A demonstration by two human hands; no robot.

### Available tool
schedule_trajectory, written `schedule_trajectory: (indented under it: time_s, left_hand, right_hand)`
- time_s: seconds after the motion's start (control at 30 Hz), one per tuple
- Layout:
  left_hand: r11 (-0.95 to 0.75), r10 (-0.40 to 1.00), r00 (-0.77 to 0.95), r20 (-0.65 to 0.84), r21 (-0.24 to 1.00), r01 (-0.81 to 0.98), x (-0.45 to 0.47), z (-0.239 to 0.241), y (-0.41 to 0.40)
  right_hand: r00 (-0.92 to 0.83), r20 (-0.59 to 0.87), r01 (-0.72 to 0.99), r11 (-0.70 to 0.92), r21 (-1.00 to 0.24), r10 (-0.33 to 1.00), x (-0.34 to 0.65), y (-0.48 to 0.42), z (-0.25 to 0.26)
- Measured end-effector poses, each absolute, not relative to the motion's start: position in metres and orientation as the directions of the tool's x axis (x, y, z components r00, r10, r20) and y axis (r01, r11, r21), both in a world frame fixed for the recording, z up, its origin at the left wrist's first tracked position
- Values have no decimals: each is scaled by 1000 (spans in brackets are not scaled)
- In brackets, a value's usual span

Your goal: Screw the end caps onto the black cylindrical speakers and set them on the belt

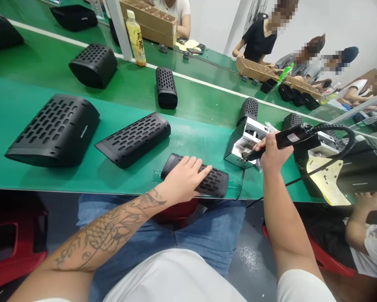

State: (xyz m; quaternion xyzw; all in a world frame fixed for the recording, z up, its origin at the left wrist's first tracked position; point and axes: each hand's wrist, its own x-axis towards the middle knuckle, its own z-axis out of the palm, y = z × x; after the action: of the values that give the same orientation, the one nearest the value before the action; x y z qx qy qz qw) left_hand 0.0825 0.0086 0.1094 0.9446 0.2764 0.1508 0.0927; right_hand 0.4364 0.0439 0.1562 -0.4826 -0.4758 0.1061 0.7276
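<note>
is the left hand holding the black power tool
No, the left hand lies on a perforated black shell; the right hand grips the tool.

Three speaker grilles (134,138) lie on the near strip of the bench (15,105): one under the left fingers (201,170), two left of them. Beyond: one bottle (136,40), two cardboard trays (150,21). One screwdriver (297,136) fills the right fingers (260,147).

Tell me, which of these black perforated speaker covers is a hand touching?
The narrow speaker cover at the near edge of the green belt: the left hand lies flat on it. The other covers sit farther up, untouched.
</note>
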Motion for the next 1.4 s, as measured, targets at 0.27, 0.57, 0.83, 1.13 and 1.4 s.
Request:
schedule_trajectory:
  time_s: [0.27, 0.57, 0.83, 1.13, 1.4]
  left_hand:
    - [-726, 684, 712, 160, 253, 640, 80, 99, 23]
    - [-703, 702, 705, 95, 248, 667, 83, 113, 21]
    - [-685, 708, 700, -94, 150, 713, 90, 139, 15]
    - [-670, 714, 694, -94, 196, 716, 91, 142, 16]
    - [-685, 698, 704, -135, 161, 710, 92, 148, 15]
  right_hand:
    - [304, 627, 5, 657, -754, 717, 369, -40, 191]
    - [179, 588, -76, 607, -791, 789, 327, -38, 177]
    - [61, 509, -116, 513, -851, 859, 331, -31, 173]
    - [36, 514, -108, 514, -851, 857, 327, -34, 173]
    - [-5, 498, -115, 494, -862, 867, 326, -34, 172]
